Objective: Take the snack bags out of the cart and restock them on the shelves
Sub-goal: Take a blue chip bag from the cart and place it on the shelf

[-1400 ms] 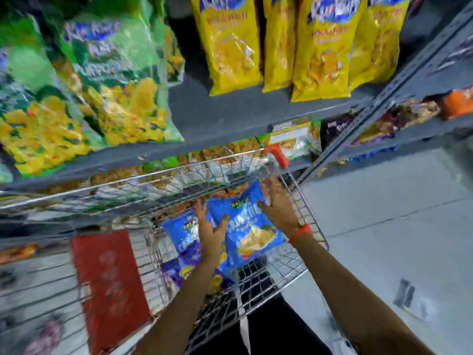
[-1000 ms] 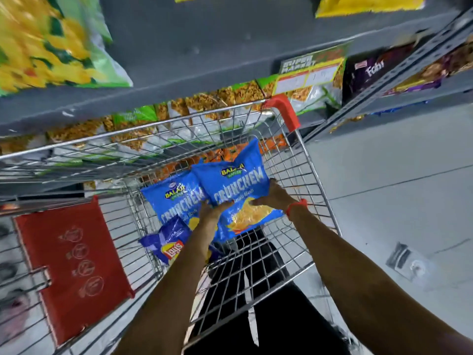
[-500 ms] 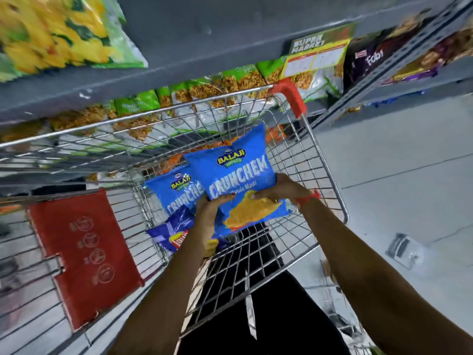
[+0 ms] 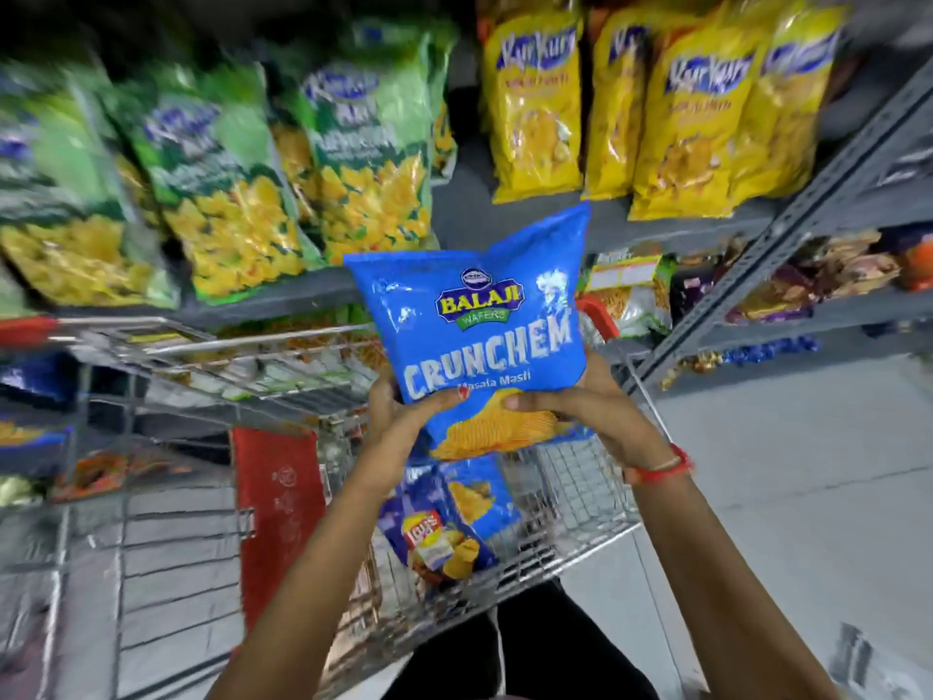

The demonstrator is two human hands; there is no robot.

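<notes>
Blue Crunchem bag [image 4: 479, 325] is up out of the cart [image 4: 580, 502], held upright above the basket, its top corner overlapping the grey shelf edge [image 4: 621, 224]. Left hand [image 4: 404, 426] is clamped on the bag's lower left edge, thumb across the front; right hand [image 4: 595, 411] is closed on the lower right, thumb on the front, red thread [image 4: 661, 472] at the wrist. On the shelf above the bag: green bags [image 4: 353, 159] to its left, yellow Kurkure bags [image 4: 535, 108] to its right, with a bare grey gap [image 4: 462, 204] between them directly behind the bag. Below the bag, more blue bags [image 4: 479, 497] and a Lay's bag [image 4: 434, 538] lie in the basket. Right of the cart: open grey floor [image 4: 808, 472]. Red seat flap [image 4: 277, 512] sits left of the bags.
</notes>
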